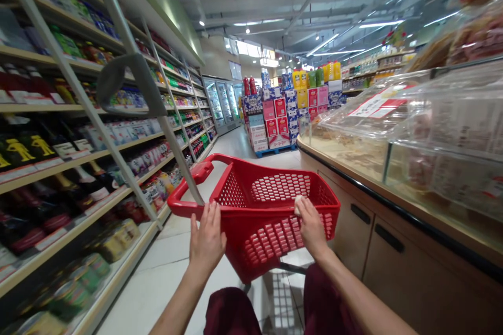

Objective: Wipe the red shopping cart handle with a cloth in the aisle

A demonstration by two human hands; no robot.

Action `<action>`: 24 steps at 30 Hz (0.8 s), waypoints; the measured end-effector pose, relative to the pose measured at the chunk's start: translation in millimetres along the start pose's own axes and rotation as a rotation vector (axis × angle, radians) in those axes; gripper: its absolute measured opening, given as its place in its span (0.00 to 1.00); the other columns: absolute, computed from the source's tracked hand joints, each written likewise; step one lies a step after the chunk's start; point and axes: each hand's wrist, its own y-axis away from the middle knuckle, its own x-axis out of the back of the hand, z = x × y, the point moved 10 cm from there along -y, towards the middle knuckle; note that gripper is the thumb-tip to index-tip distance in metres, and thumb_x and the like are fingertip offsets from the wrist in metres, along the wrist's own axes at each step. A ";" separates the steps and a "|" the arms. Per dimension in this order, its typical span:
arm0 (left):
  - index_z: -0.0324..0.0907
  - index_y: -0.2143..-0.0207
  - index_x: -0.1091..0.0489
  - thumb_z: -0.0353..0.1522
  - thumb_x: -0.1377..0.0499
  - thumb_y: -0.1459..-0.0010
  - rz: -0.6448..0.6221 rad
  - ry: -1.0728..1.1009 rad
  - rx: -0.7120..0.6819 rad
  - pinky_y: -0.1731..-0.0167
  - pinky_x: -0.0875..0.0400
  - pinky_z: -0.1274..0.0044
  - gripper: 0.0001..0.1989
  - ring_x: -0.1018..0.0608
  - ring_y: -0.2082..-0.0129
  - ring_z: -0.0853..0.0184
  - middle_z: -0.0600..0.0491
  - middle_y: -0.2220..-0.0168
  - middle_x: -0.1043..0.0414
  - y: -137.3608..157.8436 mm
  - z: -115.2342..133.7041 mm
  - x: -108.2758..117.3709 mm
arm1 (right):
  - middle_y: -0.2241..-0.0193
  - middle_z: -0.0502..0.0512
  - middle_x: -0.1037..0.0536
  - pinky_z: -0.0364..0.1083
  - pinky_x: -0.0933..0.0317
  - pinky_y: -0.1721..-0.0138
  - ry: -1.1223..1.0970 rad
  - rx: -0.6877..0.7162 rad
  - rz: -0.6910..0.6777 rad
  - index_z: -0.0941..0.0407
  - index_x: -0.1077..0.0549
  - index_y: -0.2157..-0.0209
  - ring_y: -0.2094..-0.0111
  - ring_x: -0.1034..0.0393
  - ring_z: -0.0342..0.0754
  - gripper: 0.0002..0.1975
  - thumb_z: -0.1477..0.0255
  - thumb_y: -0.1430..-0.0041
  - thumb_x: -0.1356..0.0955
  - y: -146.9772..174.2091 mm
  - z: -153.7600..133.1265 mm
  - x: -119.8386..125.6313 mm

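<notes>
A red plastic shopping basket cart [271,241] with hole-patterned walls stands right before my knees. Seen from above, its inside holds nothing that I can make out. My left hand [208,235] lies on the near rim at the handle end, fingers stretched out and thumb apart. Pinched in the fingers of my right hand [312,227] is a small wad of white cloth [299,204]; whether it is fabric or paper is unclear. That wad touches the near rim towards the other end. A grey pole with a loop handle [151,86] rises at the cart's left.
Shelves of bottles and cans [74,167] line the left side. To the right is a wooden counter [349,225] with packaged food [373,102] behind glass. Stacked boxes [275,120] stand on a blue pallet [275,151] ahead, with glass-door fridges [222,99] beyond.
</notes>
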 end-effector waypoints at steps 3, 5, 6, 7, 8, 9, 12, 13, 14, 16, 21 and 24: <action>0.33 0.47 0.44 0.29 0.51 0.52 -0.033 0.018 -0.002 0.45 0.55 0.58 0.27 0.44 0.43 0.57 0.44 0.44 0.44 2.7 -6.5 1.2 | 0.45 0.54 0.40 0.54 0.49 0.44 -0.120 0.083 -0.066 0.53 0.44 0.44 0.42 0.51 0.46 0.36 0.89 0.56 0.47 -0.4 -53.7 -25.7; 0.34 0.47 0.43 0.29 0.51 0.51 -0.049 0.041 -0.020 0.45 0.55 0.58 0.26 0.43 0.43 0.58 0.45 0.44 0.43 1.9 -8.7 3.2 | 0.44 0.54 0.42 0.53 0.50 0.44 -0.216 0.179 -0.143 0.54 0.45 0.44 0.42 0.53 0.45 0.37 0.90 0.56 0.47 0.1 -104.7 -46.9; 0.36 0.48 0.42 0.29 0.52 0.51 -0.053 0.058 -0.046 0.44 0.55 0.59 0.25 0.42 0.44 0.59 0.46 0.44 0.42 1.5 -10.3 5.1 | 0.44 0.55 0.42 0.53 0.50 0.44 -0.250 0.223 -0.173 0.55 0.45 0.44 0.42 0.53 0.46 0.36 0.89 0.55 0.46 0.3 -125.1 -54.3; 0.38 0.48 0.41 0.29 0.52 0.50 -0.044 0.073 -0.063 0.43 0.56 0.61 0.24 0.40 0.44 0.61 0.47 0.45 0.40 1.1 -14.7 8.3 | 0.44 0.55 0.41 0.53 0.50 0.44 -0.270 0.250 -0.192 0.55 0.44 0.44 0.42 0.53 0.46 0.35 0.89 0.54 0.46 0.2 -138.5 -59.0; 0.39 0.48 0.41 0.29 0.53 0.49 -0.019 0.083 -0.053 0.43 0.57 0.62 0.23 0.39 0.45 0.63 0.48 0.46 0.39 0.7 -23.3 12.9 | 0.44 0.56 0.41 0.53 0.50 0.44 -0.276 0.256 -0.203 0.55 0.44 0.44 0.42 0.52 0.46 0.34 0.89 0.54 0.46 -0.4 -143.8 -61.4; 0.40 0.48 0.42 0.29 0.54 0.48 0.019 0.083 -0.008 0.43 0.58 0.63 0.23 0.38 0.46 0.64 0.49 0.47 0.38 0.6 -36.3 18.2 | 0.45 0.56 0.40 0.54 0.49 0.44 -0.272 0.240 -0.203 0.55 0.43 0.44 0.42 0.51 0.47 0.34 0.89 0.54 0.46 -1.5 -141.9 -61.9; 0.39 0.44 0.48 0.27 0.55 0.49 0.080 0.035 0.172 0.43 0.58 0.59 0.27 0.43 0.43 0.61 0.47 0.44 0.43 3.2 -75.7 25.4 | 0.46 0.57 0.39 0.55 0.49 0.45 -0.256 0.131 -0.169 0.55 0.42 0.45 0.43 0.49 0.47 0.34 0.90 0.54 0.47 -7.4 -120.3 -60.0; 0.39 0.44 0.50 0.26 0.55 0.50 0.060 0.015 0.197 0.44 0.57 0.58 0.29 0.45 0.42 0.60 0.47 0.43 0.45 3.7 -82.0 22.8 | 0.46 0.57 0.39 0.55 0.49 0.45 -0.266 0.113 -0.165 0.55 0.42 0.45 0.44 0.49 0.47 0.33 0.89 0.53 0.47 -9.7 -119.3 -61.9; 0.38 0.43 0.50 0.26 0.54 0.51 0.027 -0.001 0.199 0.45 0.57 0.57 0.30 0.47 0.41 0.59 0.46 0.42 0.47 3.6 -84.0 18.7 | 0.46 0.57 0.39 0.55 0.49 0.45 -0.284 0.115 -0.169 0.55 0.42 0.45 0.43 0.49 0.48 0.32 0.89 0.51 0.46 -12.3 -125.2 -66.1; 0.36 0.44 0.50 0.25 0.54 0.52 -0.027 -0.029 0.186 0.45 0.57 0.56 0.30 0.48 0.41 0.59 0.46 0.41 0.49 3.1 -82.2 11.7 | 0.46 0.58 0.39 0.54 0.48 0.45 -0.320 0.157 -0.197 0.56 0.41 0.46 0.43 0.49 0.48 0.27 0.85 0.48 0.44 -18.4 -154.5 -80.4; 0.37 0.44 0.50 0.27 0.53 0.52 -0.052 -0.064 0.166 0.45 0.56 0.55 0.30 0.48 0.41 0.60 0.46 0.41 0.50 5.0 -76.3 9.0 | 0.46 0.62 0.38 0.52 0.50 0.44 -0.323 0.272 -0.245 0.60 0.38 0.47 0.43 0.51 0.51 0.23 0.81 0.47 0.39 -31.5 -233.9 -110.5; 0.36 0.44 0.50 0.27 0.54 0.51 -0.030 -0.067 0.164 0.45 0.57 0.55 0.29 0.48 0.41 0.60 0.46 0.41 0.49 9.0 -79.9 12.3 | 0.46 0.61 0.39 0.53 0.50 0.44 -0.298 0.330 -0.264 0.61 0.36 0.49 0.43 0.51 0.51 0.22 0.82 0.46 0.40 -28.8 -227.6 -101.5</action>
